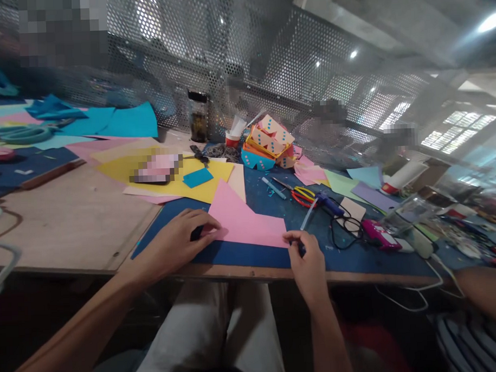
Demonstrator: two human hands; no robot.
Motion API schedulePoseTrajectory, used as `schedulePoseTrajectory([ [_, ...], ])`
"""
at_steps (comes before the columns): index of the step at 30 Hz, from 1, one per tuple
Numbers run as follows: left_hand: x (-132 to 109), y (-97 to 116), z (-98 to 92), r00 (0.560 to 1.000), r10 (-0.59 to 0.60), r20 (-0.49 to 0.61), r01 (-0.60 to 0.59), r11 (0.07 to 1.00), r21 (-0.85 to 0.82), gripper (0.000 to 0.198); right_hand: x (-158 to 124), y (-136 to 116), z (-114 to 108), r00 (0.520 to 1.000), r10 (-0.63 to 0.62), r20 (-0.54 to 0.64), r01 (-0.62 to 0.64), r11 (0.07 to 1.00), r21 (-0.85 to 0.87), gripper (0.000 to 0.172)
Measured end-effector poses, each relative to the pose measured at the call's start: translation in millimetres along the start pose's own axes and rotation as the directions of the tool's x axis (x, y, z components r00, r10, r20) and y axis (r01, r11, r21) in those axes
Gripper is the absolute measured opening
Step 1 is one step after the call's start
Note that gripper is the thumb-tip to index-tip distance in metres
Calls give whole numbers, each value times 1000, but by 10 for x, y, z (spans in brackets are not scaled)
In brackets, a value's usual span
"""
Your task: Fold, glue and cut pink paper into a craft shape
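Observation:
A pink sheet of paper [243, 218] lies on the dark blue cutting mat [356, 255] in front of me. My left hand [180, 240] rests on the mat at the sheet's left corner, fingers curled, with a small dark thing under them that I cannot name. At the sheet's lower right corner my right hand [307, 260] pinches the paper's edge and also holds a thin dark pen-like thing.
Yellow paper [199, 177], a blue scrap [197, 177], scissors [299, 195], a glue stick [272, 188], glasses [347, 223], a pink device [382, 235] and folded paper boxes [269, 144] crowd the mat. A dark jar [198, 117] stands by the mesh wall. Another person's arm [483, 291] is at right.

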State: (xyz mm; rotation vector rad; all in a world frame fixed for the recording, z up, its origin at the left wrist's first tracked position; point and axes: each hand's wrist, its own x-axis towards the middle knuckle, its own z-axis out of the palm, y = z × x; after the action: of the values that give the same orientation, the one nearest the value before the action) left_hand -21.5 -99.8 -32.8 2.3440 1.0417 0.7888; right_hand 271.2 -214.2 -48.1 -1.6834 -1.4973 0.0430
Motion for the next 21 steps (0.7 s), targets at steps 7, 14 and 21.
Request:
schedulePoseTrajectory([
  [7,-46,25,72,963,261,-73,-248,957,150,21,-5,-380,84,902,-401,160,385,915,125,35],
  [14,53,209,187,890,436,132,-455,864,218,28,93,-487,251,824,-434,365,471,882,-16,39],
  [21,25,145,80,846,461,267,-517,831,202,34,116,-538,195,811,-401,427,443,897,3,39],
])
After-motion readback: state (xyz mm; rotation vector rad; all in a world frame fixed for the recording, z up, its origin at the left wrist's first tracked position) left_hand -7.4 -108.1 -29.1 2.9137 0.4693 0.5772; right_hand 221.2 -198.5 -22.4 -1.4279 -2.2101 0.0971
